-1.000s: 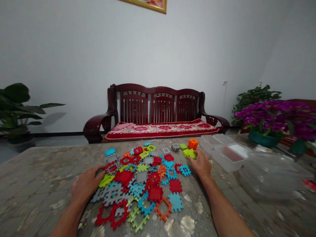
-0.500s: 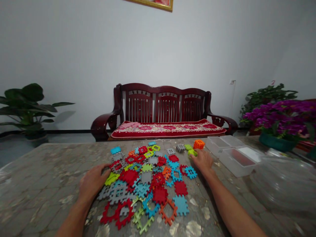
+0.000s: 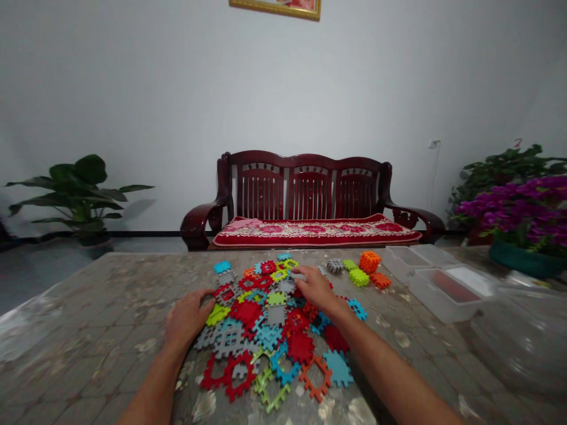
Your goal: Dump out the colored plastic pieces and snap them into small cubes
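A loose pile of toothed plastic interlocking tiles in red, grey, blue, lime green and orange lies on the table, among them a solid red tile point(image 3: 246, 313). At its left edge rests my left hand point(image 3: 188, 319), thumb and fingers apart, next to a lime-green tile point(image 3: 218, 314) and a grey and red tile point(image 3: 225, 293). My right hand point(image 3: 315, 289) reaches over the far part of the pile, fingers stretched toward a lime-green ring tile point(image 3: 280, 275). Nothing shows in its grasp. The hand and forearm cover some tiles beneath.
Right of the pile stand grey tiles point(image 3: 335, 265), a lime-green stack point(image 3: 359, 277), an orange stack point(image 3: 370, 261) and an orange tile point(image 3: 380, 280). Farther right are a clear plastic box point(image 3: 438, 298), clear packaging point(image 3: 522, 336) and potted purple flowers point(image 3: 518, 212). A wooden bench point(image 3: 308, 189) stands behind.
My right hand has left the lime-green pieces at the right and moved left over the pile. The lime-green stack and an orange tile beside it now show. My left hand stays by the pile.
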